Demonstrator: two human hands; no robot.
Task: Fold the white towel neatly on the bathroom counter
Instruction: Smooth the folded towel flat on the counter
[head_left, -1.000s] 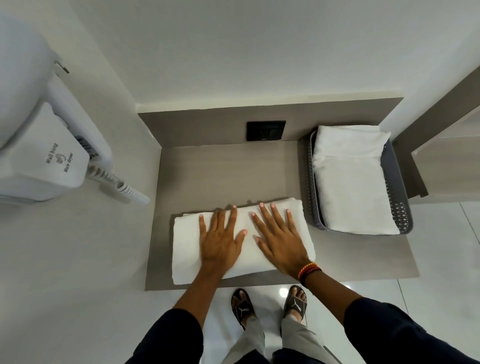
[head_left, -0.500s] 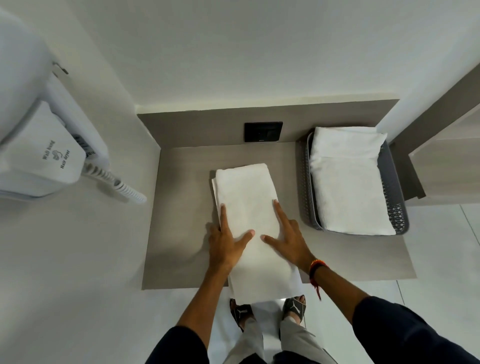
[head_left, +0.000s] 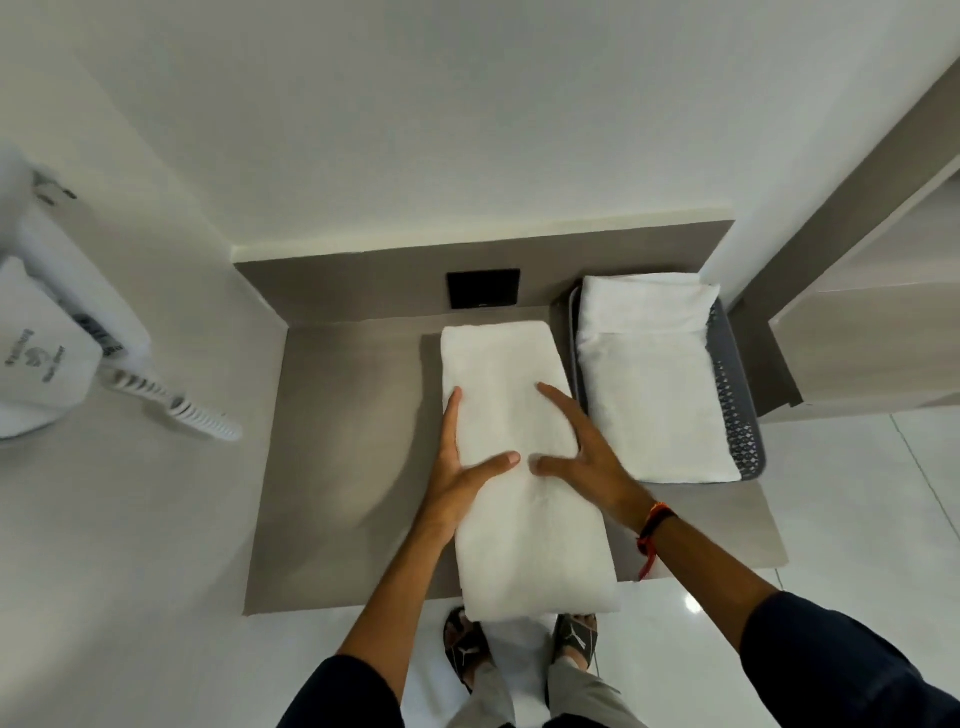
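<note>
A white towel (head_left: 514, 395), folded into a long narrow strip, lies lengthwise on the grey-brown counter (head_left: 343, 447), its near end hanging slightly over the front edge. My left hand (head_left: 460, 467) clasps the strip's left edge, thumb on top and fingers along the side. On the right edge my right hand (head_left: 582, 452) does the same, thumb pointing inward. The two thumbs almost meet at the towel's middle.
A dark grey perforated basket (head_left: 737, 410) with a folded white towel (head_left: 649, 384) stands right of the strip, nearly touching it. A black wall socket (head_left: 483, 288) sits behind. A wall hair dryer (head_left: 47, 353) with coiled cord hangs left. My sandalled feet (head_left: 467, 649) show below the counter.
The towel was turned from lying crosswise near the front edge to lying lengthwise, then slid farther back and right toward the basket. Both hands moved from flat on top to its two sides.
</note>
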